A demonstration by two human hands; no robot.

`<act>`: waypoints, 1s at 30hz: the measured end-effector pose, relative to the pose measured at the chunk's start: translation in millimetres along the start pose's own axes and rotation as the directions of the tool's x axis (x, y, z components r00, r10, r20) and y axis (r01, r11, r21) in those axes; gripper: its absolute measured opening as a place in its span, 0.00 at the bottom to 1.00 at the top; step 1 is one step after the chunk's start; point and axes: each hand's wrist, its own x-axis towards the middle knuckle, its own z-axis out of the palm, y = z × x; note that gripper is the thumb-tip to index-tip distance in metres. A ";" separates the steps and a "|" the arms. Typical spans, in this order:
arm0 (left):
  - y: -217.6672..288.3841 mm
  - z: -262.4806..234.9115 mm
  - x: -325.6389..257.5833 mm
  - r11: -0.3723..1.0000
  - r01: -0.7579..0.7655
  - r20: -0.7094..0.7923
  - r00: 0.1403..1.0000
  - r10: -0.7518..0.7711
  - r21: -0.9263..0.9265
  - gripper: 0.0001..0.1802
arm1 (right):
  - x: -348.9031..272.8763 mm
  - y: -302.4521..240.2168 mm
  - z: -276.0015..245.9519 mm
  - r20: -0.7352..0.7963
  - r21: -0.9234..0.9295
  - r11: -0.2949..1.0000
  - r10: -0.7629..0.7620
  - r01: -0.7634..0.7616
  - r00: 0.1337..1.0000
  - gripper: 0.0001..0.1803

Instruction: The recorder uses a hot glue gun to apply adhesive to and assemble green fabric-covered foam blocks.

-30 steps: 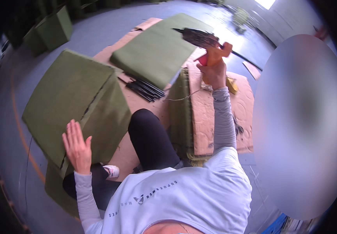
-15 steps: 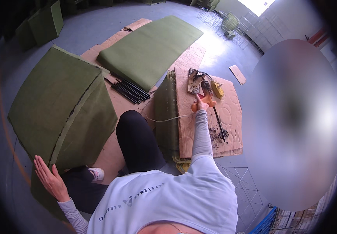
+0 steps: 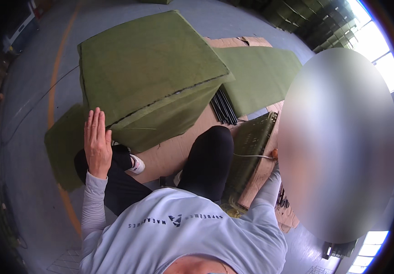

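Since half a second ago, the left hand (image 3: 97,144) has risen from low beside the hip to lie flat, fingers straight and together, gripping nothing, against the side of the big olive-green fabric-covered block cushion (image 3: 151,77). That cushion now sits closer, on brown cardboard sheeting (image 3: 172,153) on the grey floor (image 3: 32,91). The right hand (image 3: 274,154) shows only at a blurred edge, near a thin pale cord (image 3: 252,155); its grip cannot be told.
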 end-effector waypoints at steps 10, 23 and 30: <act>28.4 19.1 59.9 0.990 -0.091 0.024 0.996 0.089 0.104 0.38 | -331.7 -347.0 -86.6 -0.285 0.419 -0.189 -0.956 0.888 -0.069 0.34; 9.9 7.8 52.2 0.992 -0.099 0.017 0.995 0.101 -0.077 0.42 | -357.3 -376.6 -82.2 -0.226 0.385 -0.262 -0.956 0.885 -0.185 0.39; -74.9 41.8 116.7 0.825 0.260 0.124 0.966 -0.229 -0.502 0.45 | -346.5 -373.3 -64.5 -0.238 0.317 -0.072 -0.971 0.946 0.006 0.28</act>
